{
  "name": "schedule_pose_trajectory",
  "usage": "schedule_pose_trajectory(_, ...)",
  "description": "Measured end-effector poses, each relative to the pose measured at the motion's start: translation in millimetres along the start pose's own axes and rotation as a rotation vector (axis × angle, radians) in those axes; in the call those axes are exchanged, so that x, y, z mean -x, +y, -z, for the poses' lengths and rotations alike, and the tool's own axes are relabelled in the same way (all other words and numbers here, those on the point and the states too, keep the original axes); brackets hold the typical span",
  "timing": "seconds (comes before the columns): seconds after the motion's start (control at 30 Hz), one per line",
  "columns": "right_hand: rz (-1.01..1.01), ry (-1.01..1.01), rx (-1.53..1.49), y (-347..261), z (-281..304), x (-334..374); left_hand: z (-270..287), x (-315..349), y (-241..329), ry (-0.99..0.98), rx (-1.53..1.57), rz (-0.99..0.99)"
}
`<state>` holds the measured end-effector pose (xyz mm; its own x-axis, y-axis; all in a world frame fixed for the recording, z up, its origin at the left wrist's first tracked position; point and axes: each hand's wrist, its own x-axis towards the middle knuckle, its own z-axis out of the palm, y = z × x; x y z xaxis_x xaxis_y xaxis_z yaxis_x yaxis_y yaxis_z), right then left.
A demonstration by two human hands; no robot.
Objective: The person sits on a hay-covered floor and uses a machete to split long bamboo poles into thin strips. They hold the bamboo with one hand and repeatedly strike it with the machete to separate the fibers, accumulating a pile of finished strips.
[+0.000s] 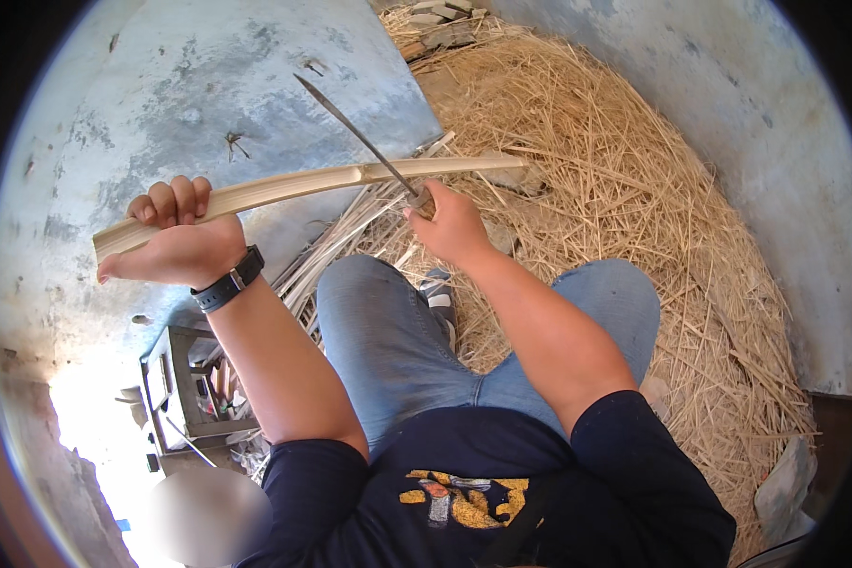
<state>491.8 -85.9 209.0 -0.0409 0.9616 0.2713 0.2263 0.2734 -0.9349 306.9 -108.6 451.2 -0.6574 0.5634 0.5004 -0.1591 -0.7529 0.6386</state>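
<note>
The left hand has its grip closed around the left end of a long, pale split strip, fingers curled over the far edge and palm along the near side. The strip runs rightward above the knees, its right end over the straw-like litter on the floor. The right hand has its grip wrapped around the handle of a knife, whose blade slants up and leftward across the strip; whether they touch, I cannot tell. A dark watch circles the left wrist.
</note>
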Motion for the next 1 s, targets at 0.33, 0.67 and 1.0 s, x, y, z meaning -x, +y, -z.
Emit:
schedule_pose_trajectory(0.33, 0.096, -0.055, 0.008, -34, 28, 8, -23, 4, 1, -0.216, 0.031, -0.04)
schedule_pose_trajectory(0.67, -0.192, 0.282, -0.521, -46, 96, -19, -111, -1, 60, -0.788, 0.068, -0.121)
schedule_pose_trajectory(1.0, -0.135, 0.474, -0.884, -40, 122, -27, -121, 126, 14, -1.355, -0.751, -0.467)
